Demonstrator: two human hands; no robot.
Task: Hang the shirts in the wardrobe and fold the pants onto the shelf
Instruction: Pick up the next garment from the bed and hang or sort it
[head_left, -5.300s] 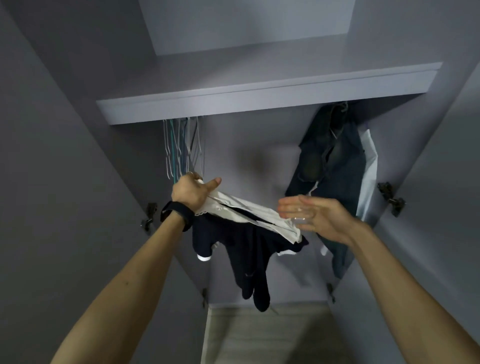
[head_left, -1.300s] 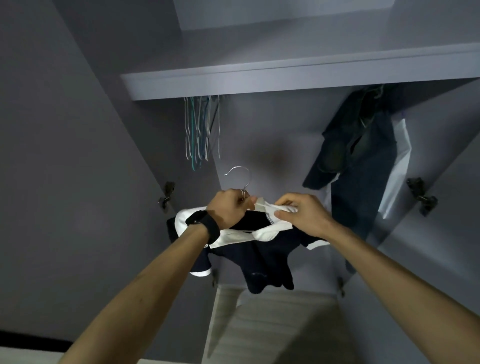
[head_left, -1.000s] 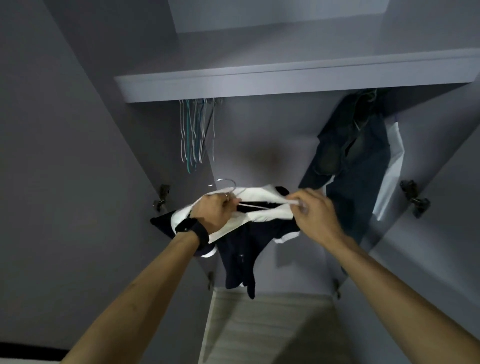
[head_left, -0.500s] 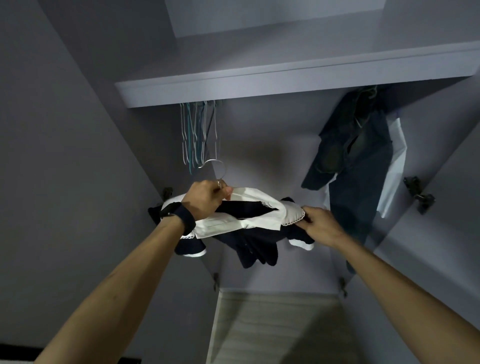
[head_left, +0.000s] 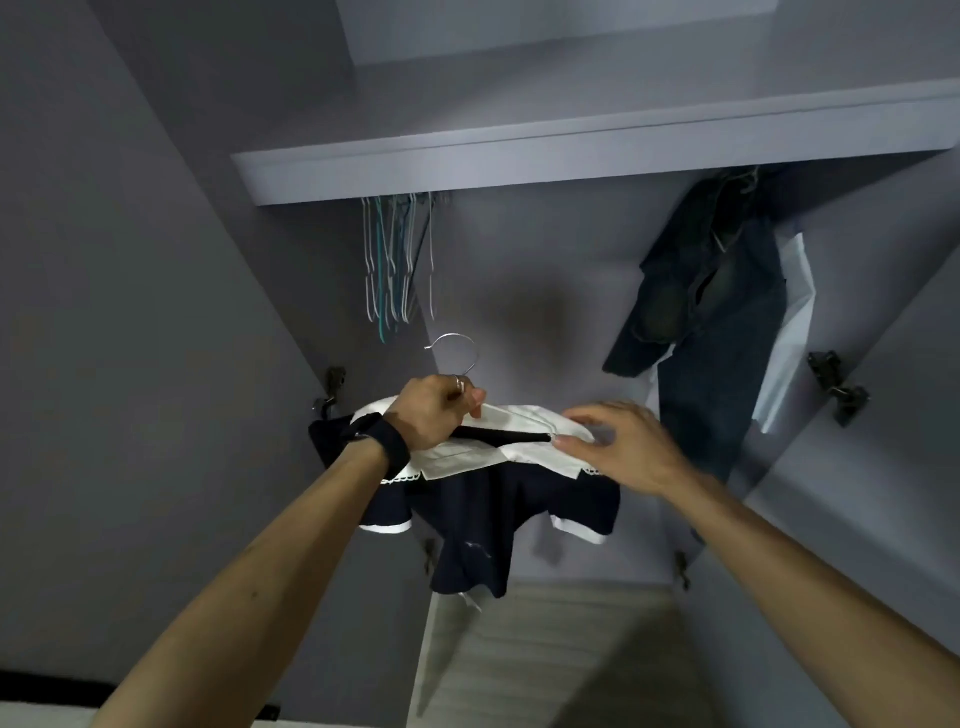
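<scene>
- The right hand (head_left: 623, 452) is releasing the shoulder it was tugging a moment ago, its fingers (head_left: 597, 411) now resting loosely spread on the white collar.
- The left hand (head_left: 441, 410) is still gripping the neck of the hanger (head_left: 451, 335).
- The navy shirt (head_left: 493, 519) is hanging squarely below the shelf (head_left: 571, 150), probably ready for hooking up.

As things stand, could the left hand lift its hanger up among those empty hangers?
Probably yes. The left hand grips the hanger by its neck, below the empty hangers, with only open air between. The rail itself is hidden behind the shelf.
</scene>
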